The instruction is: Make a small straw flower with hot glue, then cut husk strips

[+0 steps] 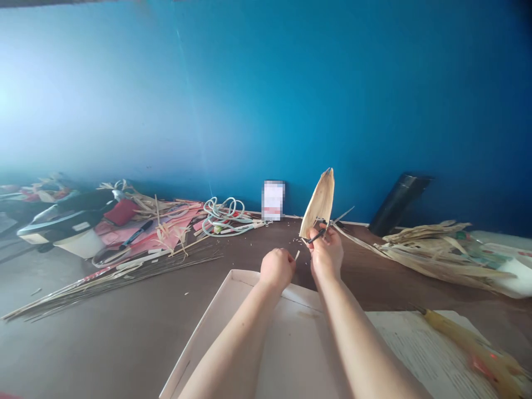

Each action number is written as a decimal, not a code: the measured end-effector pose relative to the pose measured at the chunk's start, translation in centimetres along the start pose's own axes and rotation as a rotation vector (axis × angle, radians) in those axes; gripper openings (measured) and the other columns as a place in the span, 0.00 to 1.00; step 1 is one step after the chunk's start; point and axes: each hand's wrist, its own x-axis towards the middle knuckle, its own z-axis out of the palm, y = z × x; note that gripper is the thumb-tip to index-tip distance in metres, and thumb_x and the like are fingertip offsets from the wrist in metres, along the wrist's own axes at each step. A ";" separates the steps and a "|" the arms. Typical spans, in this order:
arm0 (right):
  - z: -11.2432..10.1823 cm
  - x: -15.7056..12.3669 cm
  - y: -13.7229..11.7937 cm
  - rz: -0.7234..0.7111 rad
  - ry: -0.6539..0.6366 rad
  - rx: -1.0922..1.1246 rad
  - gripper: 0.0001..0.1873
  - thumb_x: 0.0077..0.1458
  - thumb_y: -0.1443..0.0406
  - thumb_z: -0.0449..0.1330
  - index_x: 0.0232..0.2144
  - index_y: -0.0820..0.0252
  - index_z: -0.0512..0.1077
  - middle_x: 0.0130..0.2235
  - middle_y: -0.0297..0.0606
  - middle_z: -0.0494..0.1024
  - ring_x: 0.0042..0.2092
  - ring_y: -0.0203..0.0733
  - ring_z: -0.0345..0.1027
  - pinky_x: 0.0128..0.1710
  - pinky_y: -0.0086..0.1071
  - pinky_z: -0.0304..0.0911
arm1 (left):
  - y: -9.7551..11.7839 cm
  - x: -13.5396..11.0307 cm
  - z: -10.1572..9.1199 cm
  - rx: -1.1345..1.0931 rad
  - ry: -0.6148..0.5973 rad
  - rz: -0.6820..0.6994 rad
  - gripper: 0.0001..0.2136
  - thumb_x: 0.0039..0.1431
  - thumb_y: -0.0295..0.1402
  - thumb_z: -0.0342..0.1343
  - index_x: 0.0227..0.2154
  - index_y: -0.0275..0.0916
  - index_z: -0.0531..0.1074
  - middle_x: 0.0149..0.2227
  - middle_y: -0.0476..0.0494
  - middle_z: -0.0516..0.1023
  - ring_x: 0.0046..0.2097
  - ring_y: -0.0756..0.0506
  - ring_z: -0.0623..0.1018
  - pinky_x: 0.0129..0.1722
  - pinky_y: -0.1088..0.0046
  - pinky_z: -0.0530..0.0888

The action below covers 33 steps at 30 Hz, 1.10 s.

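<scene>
My right hand [327,257] is closed on a pair of scissors [343,215], whose blades point up and to the right. A pale dried corn husk [320,199] stands up from the same hand, its pointed end at the top and a ragged notch near its lower edge. To the left, my left hand [277,269] is closed above the far edge of a white shallow box or lid [216,310]. From its fingers pokes a short, thin pale strip [297,255], probably husk. Small pale scraps [296,240] lie on the dark table between and beyond the hands.
At left lie pink paper [145,235], a pale coiled cable [226,217], and thin sticks [137,271]. A phone-like object [273,200] leans on the blue wall. On the right are a black cylinder [397,202], more husks [424,249], printed paper [399,338], and a yellow glue gun [461,335].
</scene>
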 end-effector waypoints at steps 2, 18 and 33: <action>-0.8 0.4 0.8 -0.017 0.025 -0.015 0.24 0.37 0.61 0.68 0.39 0.57 0.67 0.29 0.28 0.72 0.23 0.29 0.65 0.21 0.23 0.62 | -0.2 0.2 -0.4 -0.064 0.011 -0.053 0.07 0.48 0.29 0.54 0.23 0.39 0.78 0.26 0.40 0.78 0.30 0.43 0.75 0.31 0.72 0.67; -0.3 1.4 1.0 -0.049 -0.073 -0.027 0.23 0.38 0.61 0.68 0.39 0.57 0.69 0.30 0.29 0.73 0.25 0.30 0.65 0.20 0.23 0.62 | -1.5 -1.9 -1.7 -0.269 0.245 -0.109 0.07 0.53 0.33 0.54 0.29 0.39 0.76 0.35 0.44 0.78 0.36 0.48 0.74 0.35 0.76 0.66; -1.0 0.6 1.3 -0.032 -0.101 -0.069 0.23 0.40 0.61 0.67 0.40 0.59 0.69 0.28 0.30 0.72 0.27 0.33 0.67 0.21 0.24 0.61 | -1.7 -4.6 -4.5 -0.386 -0.431 0.167 0.13 0.52 0.41 0.55 0.31 0.38 0.78 0.25 0.50 0.75 0.26 0.52 0.67 0.24 0.77 0.61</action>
